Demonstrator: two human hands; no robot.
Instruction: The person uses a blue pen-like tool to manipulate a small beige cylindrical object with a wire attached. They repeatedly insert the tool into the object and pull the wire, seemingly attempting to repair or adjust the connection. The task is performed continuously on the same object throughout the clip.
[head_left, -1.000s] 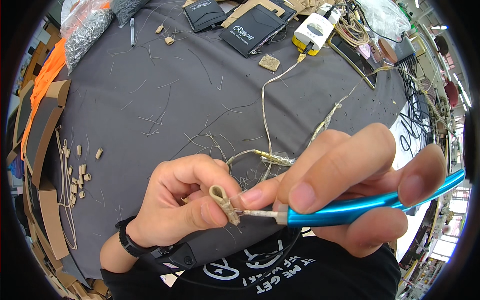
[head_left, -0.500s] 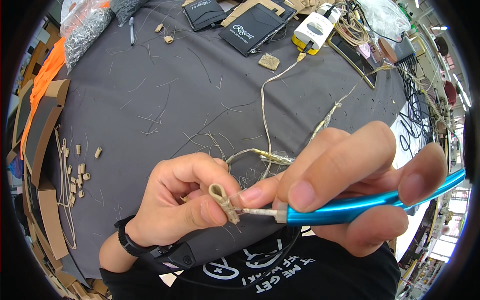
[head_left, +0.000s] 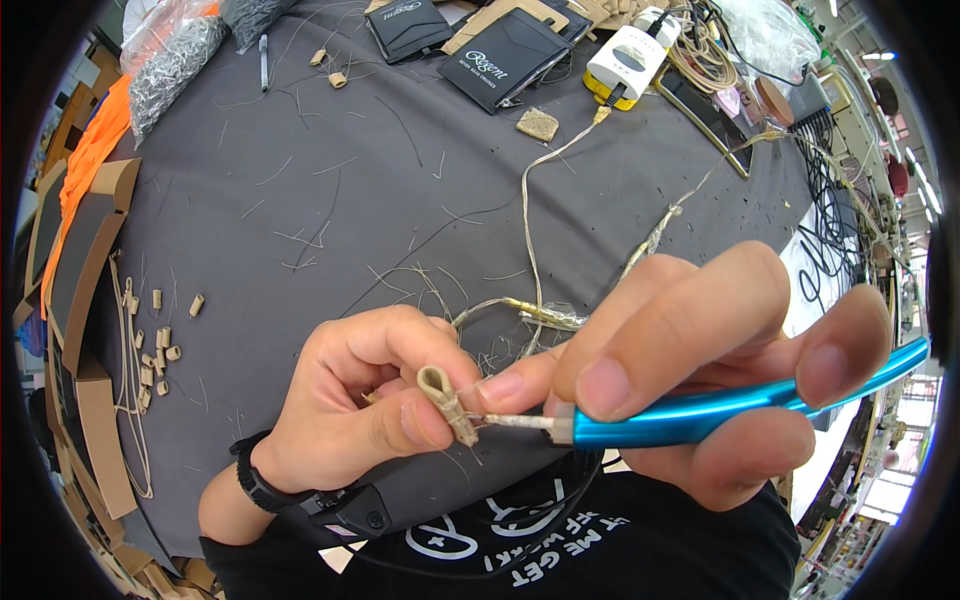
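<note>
Between thumb and fingers, my left hand (head_left: 370, 400) pinches a small beige fabric loop (head_left: 447, 402), its folded, hollow end facing up. My right hand (head_left: 710, 370) grips a pen-shaped thread burner with a shiny blue handle (head_left: 670, 415). Its pale collar and thin tip (head_left: 515, 421) point left, and the tip is at the lower side of the loop, by a fine loose thread. Whether it touches the fabric I cannot tell. The right index fingertip lies close to the left fingers, above the tip.
Several small beige loops (head_left: 160, 355) and a beige cord lie left, beside cardboard strips (head_left: 95, 260). Thread scraps litter the dark cloth (head_left: 330, 240). Behind are black wallets (head_left: 510, 60), a white-and-yellow power adapter (head_left: 630, 62) with a cable, a phone (head_left: 705, 115) and bags of metal parts (head_left: 180, 70).
</note>
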